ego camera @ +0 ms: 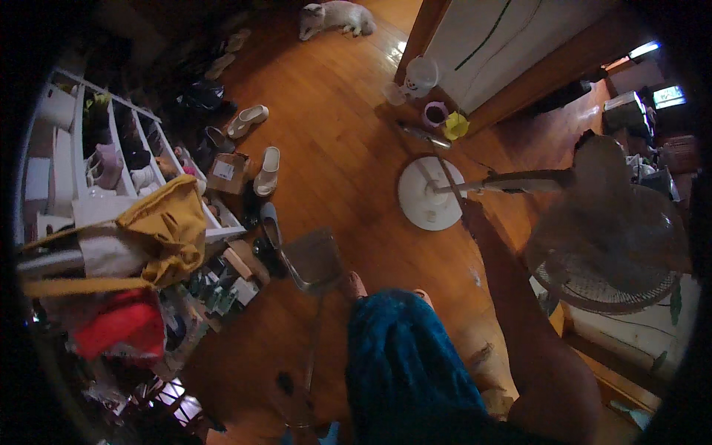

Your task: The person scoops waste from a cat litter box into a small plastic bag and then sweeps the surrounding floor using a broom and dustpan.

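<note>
My right arm reaches forward, and my right hand (pixel 474 216) grips a thin broom handle (pixel 448 173). The handle crosses over the round white base (pixel 424 208) of a standing fan. At its far end the broom head (pixel 425 135) rests on the floor beside a purple pot (pixel 435 114) and a yellow one (pixel 456 126). At the bottom of the view my left hand (pixel 293 397) is dim and blurred, closed around the upper part of a long thin handle (pixel 316 339). That handle leads to a dustpan (pixel 314 258) ahead of my feet, left of my blue-clothed legs (pixel 409 345).
The fan's caged head (pixel 606 250) leans to my right. A white shoe rack (pixel 78 139), pale clogs (pixel 268 169) and a cardboard box (pixel 228 172) stand left. A yellow bag (pixel 167 231) hangs there. A clear bucket (pixel 421 75) stands by the wall; a cat (pixel 339 18) lies beyond.
</note>
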### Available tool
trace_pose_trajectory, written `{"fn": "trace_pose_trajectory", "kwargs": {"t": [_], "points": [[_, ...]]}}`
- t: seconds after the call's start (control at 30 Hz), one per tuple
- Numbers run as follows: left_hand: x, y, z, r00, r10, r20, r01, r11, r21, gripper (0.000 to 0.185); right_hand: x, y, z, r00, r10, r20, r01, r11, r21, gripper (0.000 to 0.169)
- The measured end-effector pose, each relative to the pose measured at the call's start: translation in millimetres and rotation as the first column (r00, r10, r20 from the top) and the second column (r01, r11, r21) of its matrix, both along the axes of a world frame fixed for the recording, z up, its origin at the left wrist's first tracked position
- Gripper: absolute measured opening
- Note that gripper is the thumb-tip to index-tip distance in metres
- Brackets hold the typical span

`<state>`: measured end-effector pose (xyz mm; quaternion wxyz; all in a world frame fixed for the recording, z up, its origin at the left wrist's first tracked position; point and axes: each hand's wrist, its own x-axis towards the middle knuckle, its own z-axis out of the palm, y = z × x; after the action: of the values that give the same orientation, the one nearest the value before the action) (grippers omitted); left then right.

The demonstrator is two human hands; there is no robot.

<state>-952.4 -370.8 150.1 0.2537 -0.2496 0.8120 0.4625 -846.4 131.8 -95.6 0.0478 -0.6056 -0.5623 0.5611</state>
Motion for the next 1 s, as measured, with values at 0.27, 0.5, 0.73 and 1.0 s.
{"fn": "trace_pose_trajectory", "kwargs": {"t": [0.27, 0.5, 0.73, 1.0], "points": [[-69.1, 14.3, -9.0, 0.82, -0.509, -0.262, 0.409, 0.841, -0.354, 0.015, -75.3, 8.3, -56.9, 0.977, -0.111, 0.181, 0.136, 0.981, -0.135, 0.023], [-84.2, -6.3, -32.1, 0.895, -0.397, -0.203, 0.406, 0.914, 0.003, 0.02, -57.1, -39.1, 33.4, 0.991, 0.098, 0.09, -0.077, 0.972, -0.22, 0.032], [-97.3, 4.4, -14.3, 0.897, -0.401, -0.186, 0.415, 0.909, 0.045, 0.016, -85.5, -21.6, 85.2, 0.974, 0.22, 0.061, -0.208, 0.965, -0.161, 0.038], [-98.8, -0.8, -27.8, 0.938, -0.33, -0.105, 0.34, 0.935, 0.101, 0.017, -153.5, -10.8, -25.2, 0.958, 0.183, 0.221, -0.176, 0.983, -0.052, 0.025]]}}
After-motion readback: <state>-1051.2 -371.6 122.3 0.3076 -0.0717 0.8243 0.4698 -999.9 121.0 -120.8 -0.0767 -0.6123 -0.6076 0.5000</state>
